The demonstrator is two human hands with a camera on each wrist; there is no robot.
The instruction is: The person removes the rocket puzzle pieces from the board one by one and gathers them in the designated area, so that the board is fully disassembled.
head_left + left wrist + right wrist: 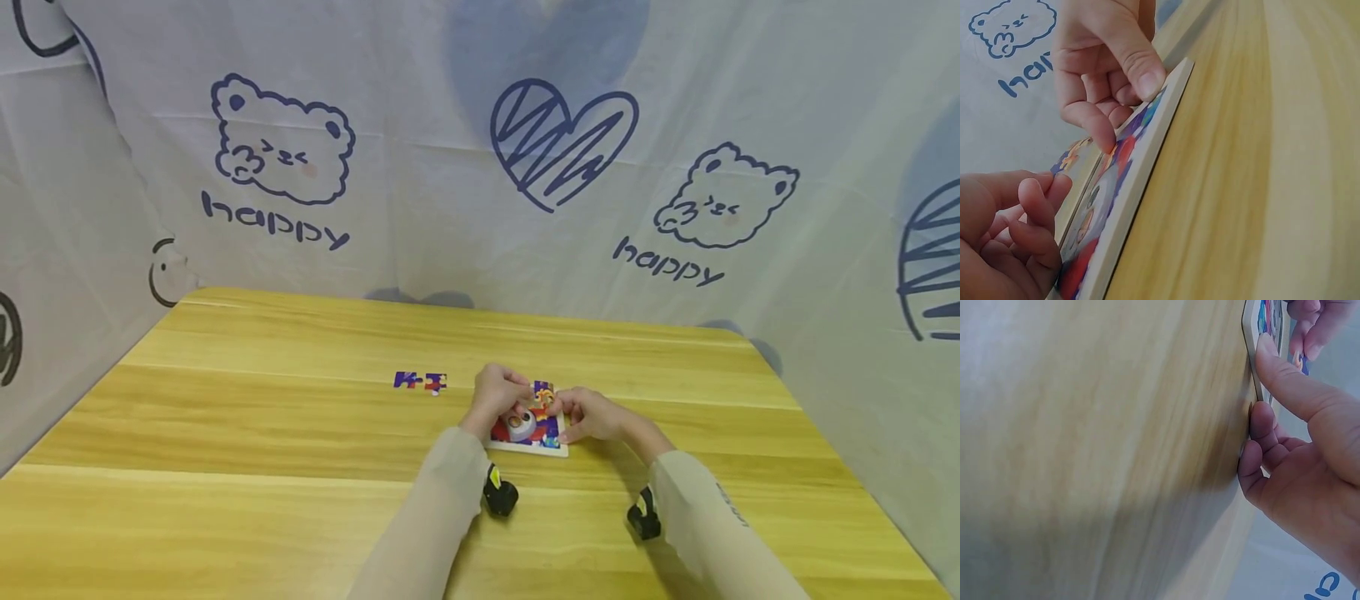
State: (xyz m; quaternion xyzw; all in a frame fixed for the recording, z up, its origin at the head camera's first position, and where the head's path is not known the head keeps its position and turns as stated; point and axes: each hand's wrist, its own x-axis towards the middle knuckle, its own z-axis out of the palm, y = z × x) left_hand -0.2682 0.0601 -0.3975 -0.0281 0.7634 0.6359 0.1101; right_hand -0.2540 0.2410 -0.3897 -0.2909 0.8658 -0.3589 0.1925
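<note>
A small jigsaw puzzle board with a pale frame lies on the table, showing a red, white and purple picture. Between thumb and finger, my left hand pinches a purple and orange puzzle piece above the far side of the board. My right hand grips the board's right edge. Its thumb lies on the frame, and in the left wrist view its index finger touches the picture. The left hand covers part of the board in the head view.
Two loose puzzle pieces, one mostly purple and one purple and red, lie on the wooden table left of the board. A printed white cloth hangs behind the table. Black wrist cameras sit under both sleeves.
</note>
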